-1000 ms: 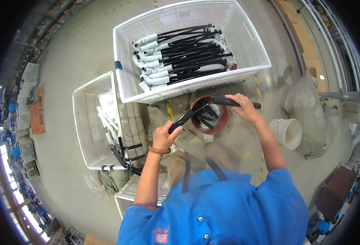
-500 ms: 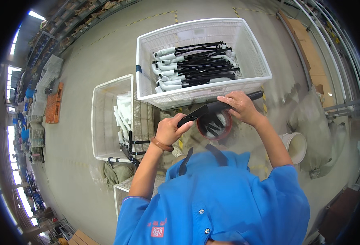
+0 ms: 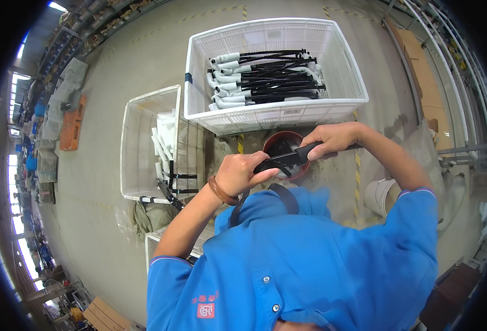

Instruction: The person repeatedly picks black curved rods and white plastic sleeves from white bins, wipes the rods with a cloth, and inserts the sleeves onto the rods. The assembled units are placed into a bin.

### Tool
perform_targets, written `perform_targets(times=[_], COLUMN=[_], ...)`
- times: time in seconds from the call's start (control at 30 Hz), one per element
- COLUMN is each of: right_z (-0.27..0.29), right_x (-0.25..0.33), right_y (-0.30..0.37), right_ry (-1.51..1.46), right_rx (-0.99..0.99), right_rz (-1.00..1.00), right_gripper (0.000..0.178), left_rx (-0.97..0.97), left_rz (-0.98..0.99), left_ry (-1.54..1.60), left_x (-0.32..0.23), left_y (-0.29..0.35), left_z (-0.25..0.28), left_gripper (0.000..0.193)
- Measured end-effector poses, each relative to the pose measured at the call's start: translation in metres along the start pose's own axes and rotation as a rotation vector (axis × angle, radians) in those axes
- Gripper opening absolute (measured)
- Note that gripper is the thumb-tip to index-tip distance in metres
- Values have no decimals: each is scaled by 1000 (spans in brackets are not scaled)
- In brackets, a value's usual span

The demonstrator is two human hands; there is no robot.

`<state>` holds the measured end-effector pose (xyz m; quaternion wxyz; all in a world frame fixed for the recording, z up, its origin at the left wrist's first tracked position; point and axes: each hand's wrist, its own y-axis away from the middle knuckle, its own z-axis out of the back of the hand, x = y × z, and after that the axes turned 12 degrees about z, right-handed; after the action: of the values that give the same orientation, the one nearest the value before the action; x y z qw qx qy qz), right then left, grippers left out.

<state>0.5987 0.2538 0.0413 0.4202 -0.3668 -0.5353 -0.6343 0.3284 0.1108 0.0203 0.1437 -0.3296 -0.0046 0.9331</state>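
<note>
In front of me I hold a long black bar [image 3: 284, 160] with a dark sleeve over its right part. My left hand [image 3: 238, 173], with a brown bangle at the wrist, is closed around the bar's glossy left end. Gripping the matte sleeve, my right hand [image 3: 332, 140] has its thumb along the near side; the far end runs out from under it. Beneath the bar stands a red bucket [image 3: 266, 144] with dark pieces in whitish liquid, partly hidden by the bar and my hands.
Ahead, a large white crate [image 3: 287, 115] holds several black rods with white sleeved ends. Left of it, another white crate [image 3: 124, 149] contains white tubes and black parts. A white bucket [image 3: 377, 197] stands near my right arm. An orange crate [image 3: 73, 124] lies far left.
My right hand has moved down and slightly right, its grip now wrapped round the sleeve. My left hand has shifted slightly right and down. The bar is tilted less.
</note>
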Motion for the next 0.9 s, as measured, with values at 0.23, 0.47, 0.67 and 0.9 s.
perform_targets(times=[0.23, 0.47, 0.67, 0.9], right_z=[-31, -57, -59, 4], right_x=[11, 15, 23, 74], right_y=[-8, -30, -73, -67], right_ry=[685, 1166, 1181, 854], right_rx=[-128, -511, -519, -506], right_rz=[179, 278, 373, 356], right_gripper=[38, 35, 33, 29], left_rx=[50, 0, -17, 243], left_rz=[55, 169, 146, 311], left_ry=[-59, -42, 2, 569], left_x=[-2, 2, 0, 43], left_y=[4, 6, -9, -14], left_z=[1, 7, -6, 75], left_gripper=[42, 46, 59, 41])
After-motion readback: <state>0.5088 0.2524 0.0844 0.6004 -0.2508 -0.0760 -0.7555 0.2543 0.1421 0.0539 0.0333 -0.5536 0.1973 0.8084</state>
